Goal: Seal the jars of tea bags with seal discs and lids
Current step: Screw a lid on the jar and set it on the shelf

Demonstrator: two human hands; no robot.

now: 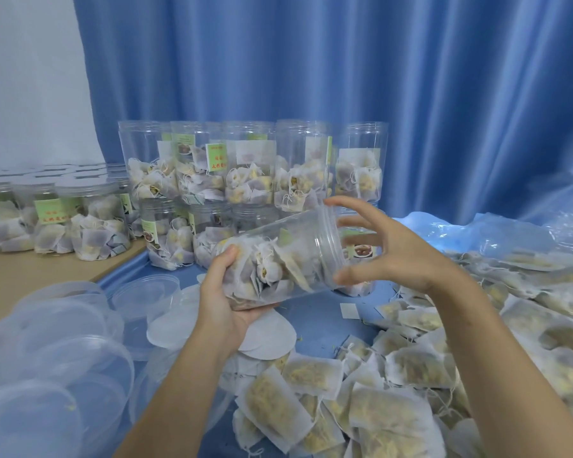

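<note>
My left hand [224,292] grips the base of a clear plastic jar [285,256] full of tea bags, tilted with its open threaded mouth up and to the right. At that mouth is my right hand [387,249], fingers spread around the rim and holding nothing. White round seal discs [272,335] lie on the blue cloth just under the jar. Clear plastic lids [47,352] are heaped at the lower left.
Open filled jars [248,166] are stacked in two rows behind the held jar. Lidded jars [86,223] stand on the wooden table at the left. Loose tea bags [411,375] cover the blue cloth at the right and front. A blue curtain hangs behind.
</note>
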